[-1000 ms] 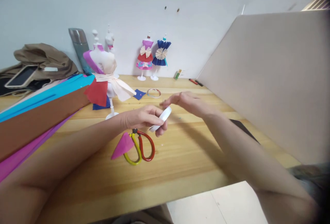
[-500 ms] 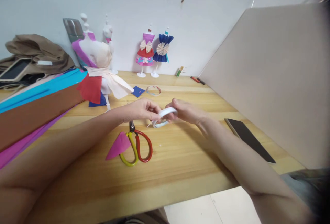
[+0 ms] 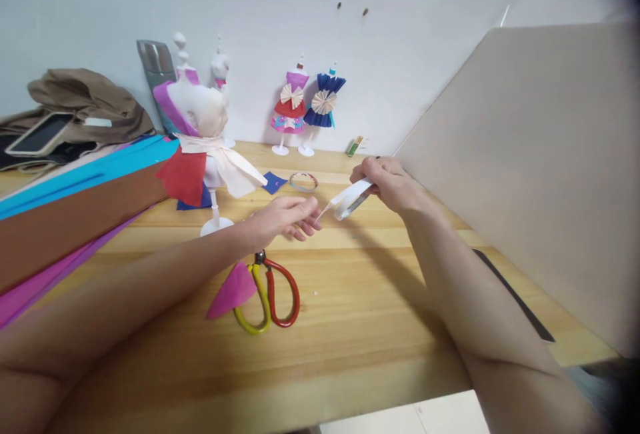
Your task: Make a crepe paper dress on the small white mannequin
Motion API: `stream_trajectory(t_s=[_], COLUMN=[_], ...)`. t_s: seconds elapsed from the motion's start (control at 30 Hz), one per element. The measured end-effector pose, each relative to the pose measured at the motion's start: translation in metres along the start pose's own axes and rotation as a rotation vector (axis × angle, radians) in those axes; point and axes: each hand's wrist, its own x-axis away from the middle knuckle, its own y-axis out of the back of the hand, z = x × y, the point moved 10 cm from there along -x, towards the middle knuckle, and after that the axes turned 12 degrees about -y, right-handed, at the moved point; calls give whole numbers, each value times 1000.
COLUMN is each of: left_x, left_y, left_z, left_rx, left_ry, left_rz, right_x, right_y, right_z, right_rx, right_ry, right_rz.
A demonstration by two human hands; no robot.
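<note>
My right hand (image 3: pixel 385 181) grips a white roll of tape (image 3: pixel 353 197), raised over the wooden table. From the roll a thin strip runs down to the fingertips of my left hand (image 3: pixel 290 217), which are closed at its end. Below my left hand lie scissors (image 3: pixel 296 294) with one yellow and one red handle, their blades mostly hidden by the hand. A pink piece of fabric (image 3: pixel 233 291) covers part of the yellow handle. Left of my hands stands a white dress form (image 3: pixel 207 114) draped in purple, cream and red fabric.
Long blue, brown and purple fabric (image 3: pixel 85 221) spreads over the left side, beside a brown cloth (image 3: pixel 93 97) and a phone (image 3: pixel 40 134). Two small dressed forms (image 3: pixel 290 101) stand against the wall. Behind my hands lie a ring-shaped roll (image 3: pixel 303 182) and a blue scrap (image 3: pixel 275 183).
My right hand has moved up and to the right with the tape roll, away from my left hand. A thin strip now stretches between them. The view has shifted slightly.
</note>
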Motion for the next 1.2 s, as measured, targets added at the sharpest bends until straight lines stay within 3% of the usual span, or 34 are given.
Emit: stream_trajectory(t_s=[0.1,0.23,0.5,0.7,0.83,1.03,1.2], left_x=[3,3,2,2,-1,-1,2], left_y=[-9,-10,-8,-5,0,-2,-5], left_z=[-1,-5,-9,-6,-2,-1,-3], left_rx=[-50,10,114,64,24,34,9], left_ry=[0,-38,-103,-109,-99,-81,22], left_rz=[37,-3,-8,3,-9,-2,-26], right_x=[2,3,-2,6,7,0,-1], right_y=[-3,-3,5,12,11,-7,-24], right_z=[1,3,-3,5,12,6,6], right_rx=[27,77,225,153,-10,-277,-457], right_ry=[11,6,39,82,139,79,16], right_rz=[-9,-44,-263,-369,-329,-196,-74])
